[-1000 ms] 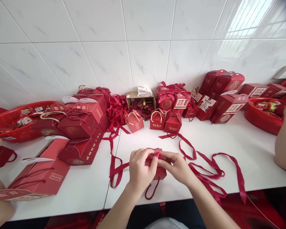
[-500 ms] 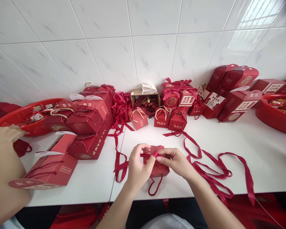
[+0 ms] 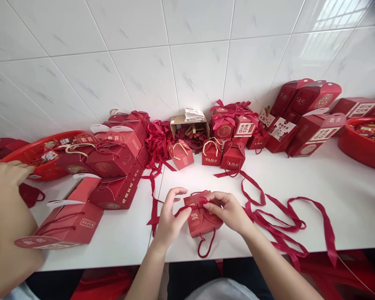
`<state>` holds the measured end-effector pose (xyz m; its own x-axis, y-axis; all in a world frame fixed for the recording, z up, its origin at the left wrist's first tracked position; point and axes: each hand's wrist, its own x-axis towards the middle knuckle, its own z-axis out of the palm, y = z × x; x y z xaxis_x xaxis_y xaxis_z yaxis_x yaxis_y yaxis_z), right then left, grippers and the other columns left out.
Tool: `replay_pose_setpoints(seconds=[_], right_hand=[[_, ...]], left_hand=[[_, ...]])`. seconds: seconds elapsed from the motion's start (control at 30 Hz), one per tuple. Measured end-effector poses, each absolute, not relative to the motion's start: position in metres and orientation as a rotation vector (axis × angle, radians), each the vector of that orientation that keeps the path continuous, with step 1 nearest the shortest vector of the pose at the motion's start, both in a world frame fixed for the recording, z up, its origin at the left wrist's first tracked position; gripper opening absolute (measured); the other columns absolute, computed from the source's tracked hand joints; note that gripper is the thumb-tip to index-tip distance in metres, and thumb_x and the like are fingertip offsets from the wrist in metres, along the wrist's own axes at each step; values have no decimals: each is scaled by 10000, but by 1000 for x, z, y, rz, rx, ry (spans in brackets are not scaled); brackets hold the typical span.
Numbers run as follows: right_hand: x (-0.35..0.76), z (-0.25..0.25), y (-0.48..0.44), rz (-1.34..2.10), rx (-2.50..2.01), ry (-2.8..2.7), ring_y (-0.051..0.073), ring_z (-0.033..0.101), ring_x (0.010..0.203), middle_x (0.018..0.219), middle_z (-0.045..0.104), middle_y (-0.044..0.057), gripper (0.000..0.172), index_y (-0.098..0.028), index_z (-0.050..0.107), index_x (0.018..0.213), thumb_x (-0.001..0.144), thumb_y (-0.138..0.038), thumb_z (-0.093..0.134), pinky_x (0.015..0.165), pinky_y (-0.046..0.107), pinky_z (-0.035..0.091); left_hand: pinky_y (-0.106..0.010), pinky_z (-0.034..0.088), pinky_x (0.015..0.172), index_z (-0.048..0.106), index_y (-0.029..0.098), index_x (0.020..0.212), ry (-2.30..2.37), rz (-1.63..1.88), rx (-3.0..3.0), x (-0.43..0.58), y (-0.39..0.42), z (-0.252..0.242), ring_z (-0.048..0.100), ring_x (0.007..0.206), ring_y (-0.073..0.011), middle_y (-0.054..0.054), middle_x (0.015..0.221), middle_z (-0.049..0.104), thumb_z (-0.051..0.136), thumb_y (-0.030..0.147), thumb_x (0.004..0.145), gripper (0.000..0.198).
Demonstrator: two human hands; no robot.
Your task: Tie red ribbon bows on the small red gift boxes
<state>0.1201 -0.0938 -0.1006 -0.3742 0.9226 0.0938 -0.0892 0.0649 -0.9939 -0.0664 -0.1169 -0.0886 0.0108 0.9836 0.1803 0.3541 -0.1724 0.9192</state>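
Note:
A small red gift box (image 3: 201, 219) with gold lettering and a cord handle stands on the white table (image 3: 331, 187) in front of me. My left hand (image 3: 170, 216) rests against the box's left side, thumb and fingers pinching at its top flap. On the right side my right hand (image 3: 228, 210) pinches the top of the same box, fingertips meeting the left hand's over the closure. A long red ribbon (image 3: 284, 221) lies loose just right of my right wrist.
Three small closed red boxes (image 3: 211, 153) stand behind, with a cardboard box (image 3: 187, 125) and ribbon pile at the wall. Larger red boxes (image 3: 112, 162) crowd the left and right. Red trays (image 3: 34, 158) sit at both ends. Another person's hand (image 3: 6, 183) reaches in at far left.
The box has turned so its lettered front faces me, and my fingers have shifted on its top. The other person's hand at the left has stayed near the tray.

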Motion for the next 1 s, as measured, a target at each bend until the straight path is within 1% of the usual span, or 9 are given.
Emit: replay_pose_setpoints(seconds=[0.1, 0.27, 0.33, 0.47, 0.57, 0.7, 0.83, 0.97, 1.0], right_hand=[[121, -102, -94, 1472, -872, -1471, 161, 634, 832, 882, 691, 22, 103, -199, 659, 845, 843, -292, 614, 774, 274, 496], [122, -98, -97, 1409, -910, -1560, 155, 631, 809, 851, 686, 14, 89, -196, 654, 837, 855, -242, 580, 754, 258, 489], [120, -96, -100, 1364, -956, -1567, 156, 632, 805, 845, 689, 11, 92, -198, 659, 845, 851, -224, 571, 752, 255, 488], [112, -93, -104, 1276, -1084, -1544, 164, 629, 732, 778, 691, 13, 152, -194, 662, 812, 863, -260, 535, 681, 259, 489], [105, -93, -105, 1167, -1201, -1568, 171, 617, 674, 744, 690, 21, 177, -188, 669, 790, 853, -275, 528, 628, 267, 479], [99, -91, -104, 1049, -1296, -1610, 182, 633, 697, 787, 712, 25, 128, -192, 685, 814, 799, -214, 559, 672, 288, 483], [100, -87, -106, 1024, -1214, -1685, 170, 632, 759, 871, 709, 16, 197, -211, 678, 869, 778, -130, 524, 712, 274, 474], [105, -86, -106, 1023, -1103, -1770, 141, 557, 654, 745, 638, 5, 86, -191, 608, 760, 807, -170, 540, 610, 243, 430], [106, -87, -106, 1031, -1105, -1763, 134, 530, 621, 699, 610, -1, 128, -187, 576, 710, 831, -211, 541, 587, 241, 414]], left_hand=[[-318, 439, 861, 513, 217, 922, 1486, 1069, 1459, -80, -114, -101, 562, 971, -195, -27, 957, 563, 572, 355, 818, 183], [-246, 429, 579, 535, 179, 667, 1411, 785, 1420, -94, -111, -112, 513, 594, -131, 15, 626, 527, 546, 478, 832, 342], [-248, 434, 586, 560, 171, 638, 1419, 798, 1433, -99, -113, -108, 528, 600, -136, 7, 620, 557, 599, 465, 798, 337], [-270, 472, 671, 673, 176, 770, 1512, 817, 1590, -108, -115, -89, 606, 715, -177, -28, 746, 664, 676, 397, 755, 222], [-267, 476, 678, 701, 193, 794, 1510, 842, 1852, -110, -113, -69, 607, 714, -168, -28, 759, 639, 665, 331, 780, 144], [-269, 481, 759, 663, 191, 813, 1232, 936, 2049, -99, -105, -47, 605, 815, -164, -40, 855, 617, 609, 218, 821, 61], [-269, 491, 759, 615, 182, 845, 1058, 886, 2010, -78, -90, -36, 603, 813, -159, -33, 845, 643, 553, 194, 850, 63], [-271, 498, 754, 625, 191, 882, 959, 771, 2063, -57, -66, -34, 605, 804, -157, -22, 857, 653, 539, 187, 847, 93], [-284, 497, 783, 628, 197, 909, 959, 759, 2100, -52, -60, -35, 611, 840, -165, -26, 894, 658, 543, 185, 842, 110]])
